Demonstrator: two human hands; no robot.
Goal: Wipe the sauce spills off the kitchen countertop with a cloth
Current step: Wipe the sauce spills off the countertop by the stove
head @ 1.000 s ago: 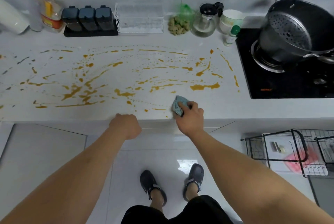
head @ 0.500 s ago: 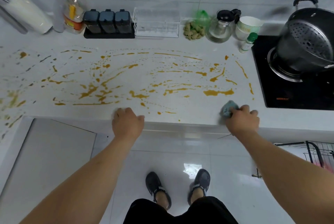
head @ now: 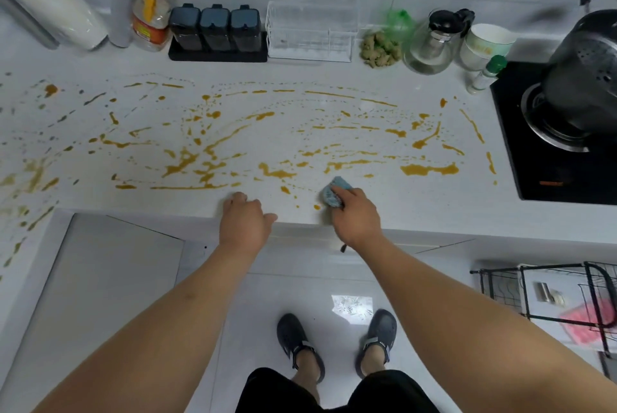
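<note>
Right hand [head: 355,217]: one, fingers curled round the cloth [head: 335,191], pressing it to the countertop [head: 400,205] near the front edge. Half a second ago the cloth sat further right along this edge, below the widest puddle; a second ago it lay about where it is now. The hand is therefore sweeping side to side along the near edge. Judgement: wiping has only begun, with the edge strip mostly clean and the bulk of the spill untouched.

Left hand [head: 245,220]: one, left of the right hand, resting on the counter edge with fingers loosely bent, holding nothing. It has barely shifted; it seems to serve as a brace.

Cloth: one, blue, bunched, showing just beyond the right hand's fingers. One small drop [head: 316,207] lies just left of it.

Sauce [head: 429,169]: splashes too many to count, orange-brown, spread beyond both hands and far out to the left, in arcs and streaks.

Far row, beyond the hands: one bottle [head: 150,5], three dark jars [head: 215,27], one clear rack [head: 312,29], one glass jug [head: 432,44], one cup [head: 485,44].

Far right: one pot [head: 587,79] on one hob [head: 547,172].
</note>
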